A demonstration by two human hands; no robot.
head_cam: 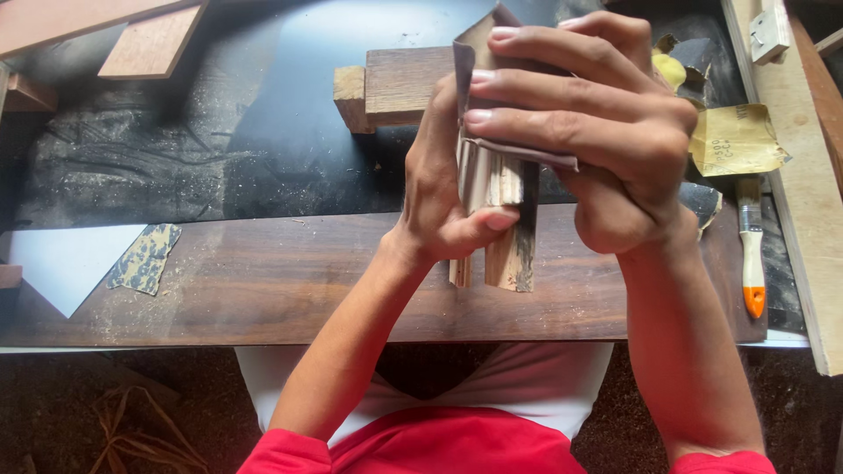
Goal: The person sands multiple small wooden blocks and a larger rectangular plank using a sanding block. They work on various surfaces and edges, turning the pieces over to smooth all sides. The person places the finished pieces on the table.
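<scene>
Hands, 2: left hand [448, 189] grips 1 moulded wood piece [496, 224], right hand [597, 123] presses 1 sandpaper sheet [518, 149] onto it.

Left hand [443, 189] grips a wooden moulding piece [496, 228] while right hand [606, 132] presses sandpaper [527, 151] on it.

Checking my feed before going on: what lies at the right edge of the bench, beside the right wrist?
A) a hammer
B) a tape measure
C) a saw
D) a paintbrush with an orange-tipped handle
D: a paintbrush with a white handle and orange tip lies beside the right hand, below a yellowish sheet of sandpaper.
</scene>
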